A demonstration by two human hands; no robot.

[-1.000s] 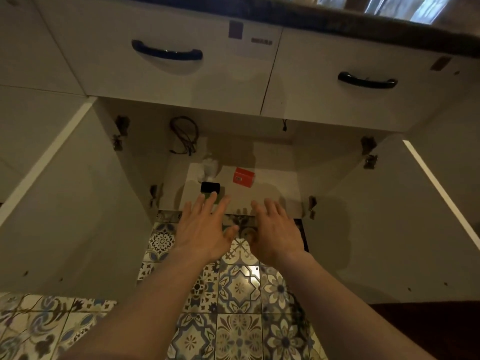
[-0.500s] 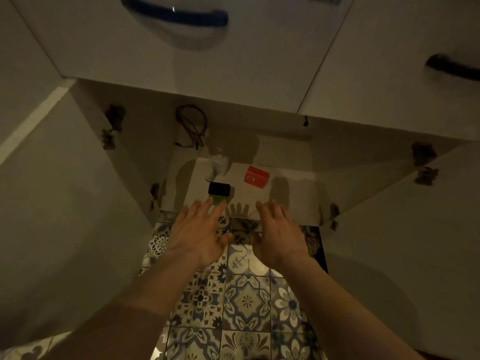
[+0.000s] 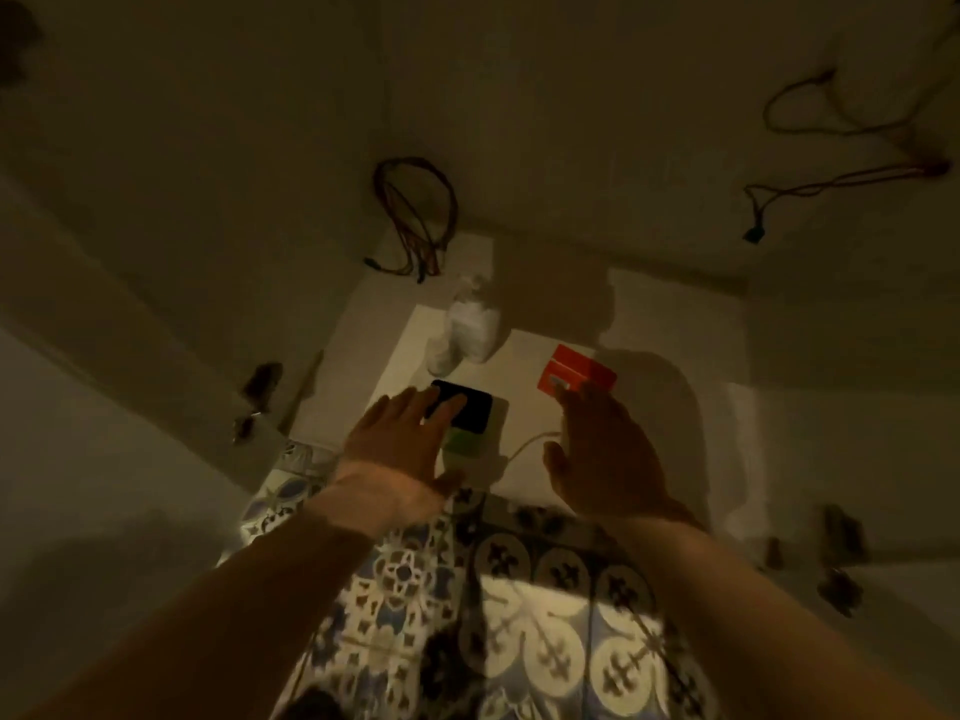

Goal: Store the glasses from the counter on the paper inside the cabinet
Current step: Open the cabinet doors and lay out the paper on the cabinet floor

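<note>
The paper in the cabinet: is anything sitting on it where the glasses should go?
Yes. On the paper sit a black device, a red box and a white bag behind them. Both hands reach over its front.

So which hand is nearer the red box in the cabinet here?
The right hand: its fingertips reach the near edge of the red box. The left hand is well to the box's left, fingers over the black device.
</note>
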